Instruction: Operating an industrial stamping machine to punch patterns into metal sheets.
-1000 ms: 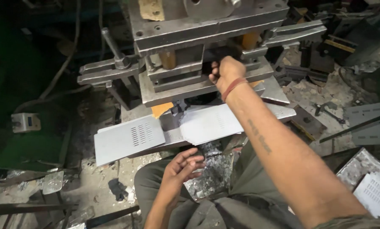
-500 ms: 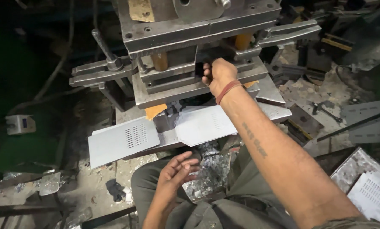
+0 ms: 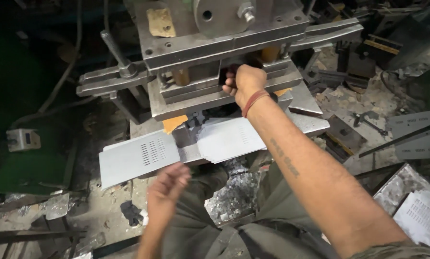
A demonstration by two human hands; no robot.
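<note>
Right hand (image 3: 245,80) reaches far into the press (image 3: 224,62), fingers curled in the dark gap between the upper and lower die blocks. Whether they close on a part there — cannot tell, the gap hides the fingertips.

Left hand (image 3: 169,184) hovers near, fingers loosely spread, holding nothing; it sits just below the near edge of the slotted sheet (image 3: 138,158), not touching as far as the view shows.

That sheet lies flat on the press bed, left of centre, with a block of short punched slots. A second sheet (image 3: 229,139) lies just right of it, partly under the right forearm.

Handling, judged: thin grey sheet metal — light, fairly stiff but will flex if lifted by one corner, smooth face likely slippery, cut edges and slot rims sharp. Best pinched at a plain edge away from the slots.

Scrap chips (image 3: 234,196) lie heaped near the knees.
</note>
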